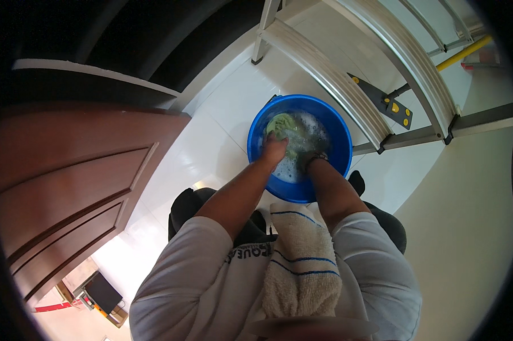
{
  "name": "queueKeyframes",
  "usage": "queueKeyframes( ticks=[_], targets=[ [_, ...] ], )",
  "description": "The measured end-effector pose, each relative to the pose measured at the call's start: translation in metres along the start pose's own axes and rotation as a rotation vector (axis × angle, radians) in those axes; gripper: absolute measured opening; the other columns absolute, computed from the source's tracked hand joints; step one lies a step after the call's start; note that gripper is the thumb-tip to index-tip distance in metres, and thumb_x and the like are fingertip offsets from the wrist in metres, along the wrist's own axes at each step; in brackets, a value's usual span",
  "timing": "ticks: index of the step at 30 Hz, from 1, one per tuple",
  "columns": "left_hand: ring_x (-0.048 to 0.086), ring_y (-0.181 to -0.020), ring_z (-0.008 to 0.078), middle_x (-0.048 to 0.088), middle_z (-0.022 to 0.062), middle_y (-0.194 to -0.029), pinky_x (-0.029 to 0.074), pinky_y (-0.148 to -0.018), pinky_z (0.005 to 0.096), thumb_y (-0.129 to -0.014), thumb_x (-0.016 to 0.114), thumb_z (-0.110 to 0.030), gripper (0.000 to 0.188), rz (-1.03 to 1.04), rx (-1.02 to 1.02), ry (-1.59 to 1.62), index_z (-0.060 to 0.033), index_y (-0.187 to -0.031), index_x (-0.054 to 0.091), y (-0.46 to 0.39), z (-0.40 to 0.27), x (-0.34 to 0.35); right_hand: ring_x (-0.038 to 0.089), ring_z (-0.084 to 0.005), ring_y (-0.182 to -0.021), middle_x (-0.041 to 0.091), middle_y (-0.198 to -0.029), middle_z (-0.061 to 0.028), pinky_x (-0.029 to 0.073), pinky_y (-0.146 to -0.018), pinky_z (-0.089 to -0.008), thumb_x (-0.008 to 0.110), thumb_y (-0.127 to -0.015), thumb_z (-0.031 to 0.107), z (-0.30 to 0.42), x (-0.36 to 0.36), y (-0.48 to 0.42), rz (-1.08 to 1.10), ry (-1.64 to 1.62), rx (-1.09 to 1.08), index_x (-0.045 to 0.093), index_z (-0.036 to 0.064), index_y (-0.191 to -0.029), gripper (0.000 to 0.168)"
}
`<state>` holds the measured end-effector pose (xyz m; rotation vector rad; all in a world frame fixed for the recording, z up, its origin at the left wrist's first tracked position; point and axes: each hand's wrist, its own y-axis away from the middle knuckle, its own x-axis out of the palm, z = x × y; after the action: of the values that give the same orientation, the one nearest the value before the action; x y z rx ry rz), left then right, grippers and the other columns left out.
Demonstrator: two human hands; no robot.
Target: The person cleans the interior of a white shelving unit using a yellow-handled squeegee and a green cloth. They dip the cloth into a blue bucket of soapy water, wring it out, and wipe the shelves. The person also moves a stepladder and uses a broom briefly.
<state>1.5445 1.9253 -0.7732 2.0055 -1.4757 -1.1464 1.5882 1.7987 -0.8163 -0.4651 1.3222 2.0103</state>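
Note:
A blue plastic bucket (299, 99) of soapy water stands on the floor before me. Pale green cloth (281, 124) lies bunched in the water at the bucket's far left side, rising partly above the surface. My left hand (275, 149) reaches in against the near edge of this cloth; its fingertips are partly hidden, so a grip on it is unclear. To the right, my right hand (308, 160) is sunk in cloudy water almost to the wrist, which wears a dark bracelet. What its fingers touch is hidden. White foam (290, 170) floats around both hands.
An aluminium ladder (324, 76) stands close beyond and right of the bucket. A flat mop head (382, 101) lies beneath its steps. At left is a brown panelled door (82, 170). A striped towel (303, 255) hangs down my front. Glossy white tiles (222, 115) cover the floor.

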Motion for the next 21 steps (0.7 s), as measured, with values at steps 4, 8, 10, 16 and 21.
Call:
queueKeyframes(
  ticks=[4,8,10,16,21],
  targets=[
    [0.030,-0.118,0.0300,0.028,0.0158,-0.131,0.027,-0.096,0.0376,-0.081,0.047,-0.038,0.058,0.167,-0.412,0.519,-0.0066,-0.127,0.030,0.023,-0.022,-0.001,0.036,-0.0319,-0.115,0.038,-0.125,-0.0129,0.029,-0.095,-0.0398,0.049,-0.075,0.024,0.045,-0.054,0.037,0.484,0.531,-0.081,0.059,0.012,-0.100,0.030],
    [0.044,-0.107,0.0278,0.043,0.0148,-0.118,0.036,-0.089,0.0393,-0.083,0.040,-0.045,0.053,0.490,-0.464,0.783,-0.0081,-0.120,0.039,0.019,-0.026,0.000,0.038,-0.0278,-0.112,0.045,-0.118,-0.0110,0.031,-0.092,-0.0364,0.062,-0.066,0.013,0.061,-0.094,0.107,0.118,0.085,-0.519,0.059,0.004,-0.087,0.023],
    [0.049,-0.101,0.0261,0.049,0.0137,-0.111,0.039,-0.085,0.0387,-0.083,0.037,-0.047,0.051,0.768,-0.374,1.071,-0.0091,-0.117,0.043,0.001,-0.005,0.010,0.040,-0.0261,-0.110,0.047,-0.114,-0.0101,0.032,-0.090,-0.0354,0.066,-0.061,0.007,0.061,-0.080,0.122,0.037,-0.365,-0.672,0.057,0.001,-0.084,0.025],
    [0.054,-0.091,0.0246,0.053,0.0128,-0.103,0.043,-0.079,0.0375,-0.084,0.038,-0.044,0.046,0.822,-0.098,1.439,-0.0076,-0.110,0.047,0.000,0.009,0.021,0.050,-0.0333,-0.088,0.054,-0.095,-0.0184,0.037,-0.083,-0.0378,0.064,-0.059,0.012,0.061,-0.020,0.102,-0.409,-0.448,-0.475,0.052,-0.001,-0.073,0.023],
    [0.056,-0.082,0.0252,0.056,0.0127,-0.093,0.048,-0.071,0.0375,-0.085,0.043,-0.029,0.031,0.436,-0.255,1.284,-0.0032,-0.100,0.051,-0.017,0.001,0.032,0.050,-0.0372,-0.085,0.054,-0.081,-0.0183,0.039,-0.081,-0.0386,0.058,-0.065,0.014,0.045,-0.018,0.045,-0.631,-0.463,-0.213,0.056,-0.002,-0.085,0.025]
  ],
)
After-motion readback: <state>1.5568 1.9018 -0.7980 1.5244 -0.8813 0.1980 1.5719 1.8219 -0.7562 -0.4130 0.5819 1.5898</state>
